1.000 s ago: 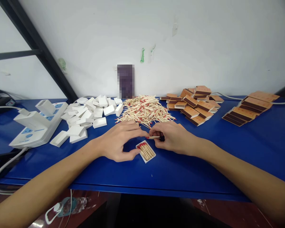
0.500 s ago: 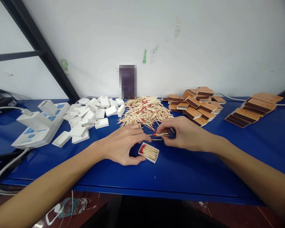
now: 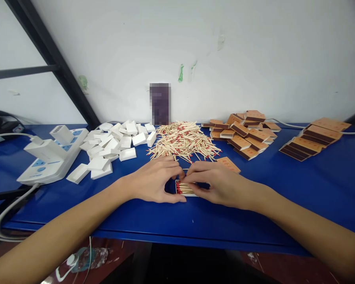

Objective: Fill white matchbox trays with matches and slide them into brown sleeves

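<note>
A white matchbox tray (image 3: pixel 176 182) filled with red-tipped matches (image 3: pixel 185 188) lies flat near the front of the blue table. My left hand (image 3: pixel 158 178) curls around its left end, thumb at the near side and index finger at the far side. From the right, my right hand (image 3: pixel 217 182) reaches over the tray, its fingers closed down on the matches inside and covering the tray's right part. Just behind that hand lies an orange matchbox sleeve (image 3: pixel 228 165). A large heap of loose matches (image 3: pixel 183 140) spreads beyond both hands.
White empty trays (image 3: pixel 109 142) are piled at the left, beside a power strip (image 3: pixel 53 167) with plugged-in chargers. Orange-brown matchbox sleeves (image 3: pixel 242 132) form a pile at the right. Farther right, more matchboxes (image 3: pixel 316 138) lean in a row. A pixelated dark panel (image 3: pixel 160 104) stands against the wall.
My right hand has come nearer with its matches, from behind the tray to over it. The tray has turned straighter, and the orange sleeve behind my right hand now shows.
</note>
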`<state>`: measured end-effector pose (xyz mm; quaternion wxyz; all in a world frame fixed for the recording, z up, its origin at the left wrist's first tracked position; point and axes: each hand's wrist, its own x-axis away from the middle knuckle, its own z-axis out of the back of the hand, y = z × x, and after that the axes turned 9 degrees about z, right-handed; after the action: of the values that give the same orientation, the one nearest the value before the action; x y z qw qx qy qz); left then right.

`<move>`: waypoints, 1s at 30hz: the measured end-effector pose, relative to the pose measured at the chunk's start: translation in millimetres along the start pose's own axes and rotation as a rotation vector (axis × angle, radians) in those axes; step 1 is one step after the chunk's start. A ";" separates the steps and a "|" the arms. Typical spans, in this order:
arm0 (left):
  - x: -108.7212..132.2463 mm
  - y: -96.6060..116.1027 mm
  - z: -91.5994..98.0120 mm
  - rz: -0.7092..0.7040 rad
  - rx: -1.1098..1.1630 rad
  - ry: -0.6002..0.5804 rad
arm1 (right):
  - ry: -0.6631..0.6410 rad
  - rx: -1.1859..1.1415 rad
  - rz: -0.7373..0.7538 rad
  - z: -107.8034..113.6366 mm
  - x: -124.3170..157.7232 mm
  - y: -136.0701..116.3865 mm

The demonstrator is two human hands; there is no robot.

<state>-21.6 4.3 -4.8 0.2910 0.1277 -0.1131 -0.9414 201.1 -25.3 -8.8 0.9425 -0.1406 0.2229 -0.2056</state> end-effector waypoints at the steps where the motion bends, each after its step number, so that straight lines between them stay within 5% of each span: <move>1: 0.0 -0.2 -0.1 0.002 0.000 -0.001 | -0.003 -0.001 0.000 -0.1 0.2 0.6; 24: 1.6 -3.5 -0.3 -0.097 0.015 -0.003 | -0.046 -0.040 -0.144 11.1 -1.7 6.0; 30: 1.6 -4.2 0.1 -0.093 0.011 -0.003 | -0.087 0.209 -0.139 19.7 4.2 14.9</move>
<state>-25.1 6.8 -6.2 0.2462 0.1332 -0.1125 -0.9534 218.8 -10.8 1.3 0.9443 -0.0653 0.1487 -0.2863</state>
